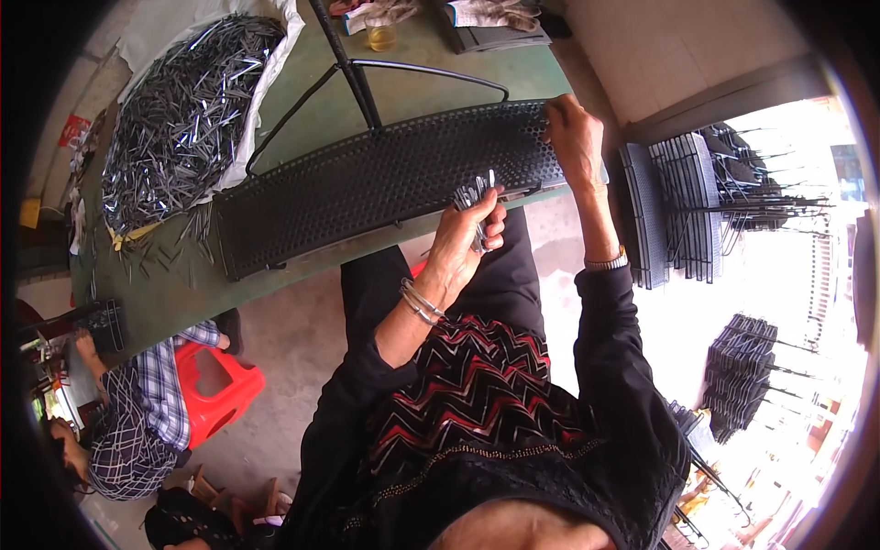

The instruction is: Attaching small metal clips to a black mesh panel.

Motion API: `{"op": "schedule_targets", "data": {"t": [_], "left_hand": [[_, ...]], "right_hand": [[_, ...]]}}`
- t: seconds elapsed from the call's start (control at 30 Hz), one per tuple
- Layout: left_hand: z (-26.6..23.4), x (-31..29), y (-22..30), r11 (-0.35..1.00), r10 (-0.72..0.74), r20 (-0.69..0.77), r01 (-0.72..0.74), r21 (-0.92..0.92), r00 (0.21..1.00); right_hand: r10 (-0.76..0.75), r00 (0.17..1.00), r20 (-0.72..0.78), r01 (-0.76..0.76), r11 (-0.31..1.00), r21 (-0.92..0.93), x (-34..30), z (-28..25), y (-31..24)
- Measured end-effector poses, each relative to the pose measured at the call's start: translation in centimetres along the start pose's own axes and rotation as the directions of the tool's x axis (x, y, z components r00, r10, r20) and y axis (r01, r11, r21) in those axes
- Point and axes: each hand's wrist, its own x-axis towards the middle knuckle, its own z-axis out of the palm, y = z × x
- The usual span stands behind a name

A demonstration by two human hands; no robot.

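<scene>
A long black perforated metal panel (367,179) with a wire frame (357,87) behind it lies across the green table in front of me. My left hand (463,234) is closed round a bunch of small shiny metal strips (473,192), held up before the panel's near edge. At the panel's right end is my right hand (575,137), its fingers curled and pressed together against the far corner. Whatever those fingertips pinch is too small or hidden to make out. More dark metal strips (197,119) fill a white sack (280,55) on the table's left.
Loose strips (183,240) are scattered beside the sack. Gloves (495,14) and a cup of yellowish liquid (381,37) sit at the table's far side. Stacked black racks (692,206) stand at right. A person (137,412) sits near a red stool (220,390) at lower left.
</scene>
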Motion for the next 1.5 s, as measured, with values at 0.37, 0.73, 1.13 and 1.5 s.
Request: {"op": "schedule_targets", "data": {"t": [0.37,0.73,1.13,1.5], "left_hand": [[0.4,0.0,0.0,1.000,0.009,-0.064,-0.010,-0.010,0.998],[0.7,0.1,-0.2,1.000,0.002,-0.061,-0.002,-0.006,0.998],[0.4,0.1,0.3,0.996,0.038,-0.020,-0.036,0.087,0.999],[1.2,-0.5,0.5,0.974,0.053,-0.059,-0.038,0.223,0.997]], "right_hand": [[-0.110,0.993,-0.034,0.097,0.958,-0.269,-0.3,1.2,0.4],[-0.174,0.983,-0.063,0.148,0.941,-0.303,-1.9,1.6,1.0],[-0.022,0.736,0.677,-0.288,0.894,0.343,-5.1,-2.5,-4.1],[0.054,0.693,0.719,-0.468,0.792,0.391,-5.5,-3.1,-4.1]]}}
